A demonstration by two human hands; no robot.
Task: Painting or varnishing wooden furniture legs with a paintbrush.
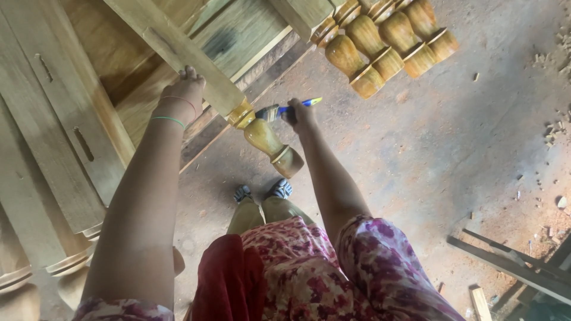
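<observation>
A long wooden leg (178, 50) with a square shaft and a turned, glossy amber end (270, 142) slants across the middle of the head view. My left hand (181, 95) grips the square shaft just above the turned part. My right hand (300, 113) holds a paintbrush (285, 110) with a blue and yellow handle. Its bristles touch the turned collar of the leg.
Several finished turned legs (386, 41) lie side by side at the top. Pale unfinished legs and boards (53, 137) are stacked at the left. Loose wooden slats (511, 267) lie at the lower right on the dusty concrete floor (452, 137). My feet (262, 191) stand below the leg.
</observation>
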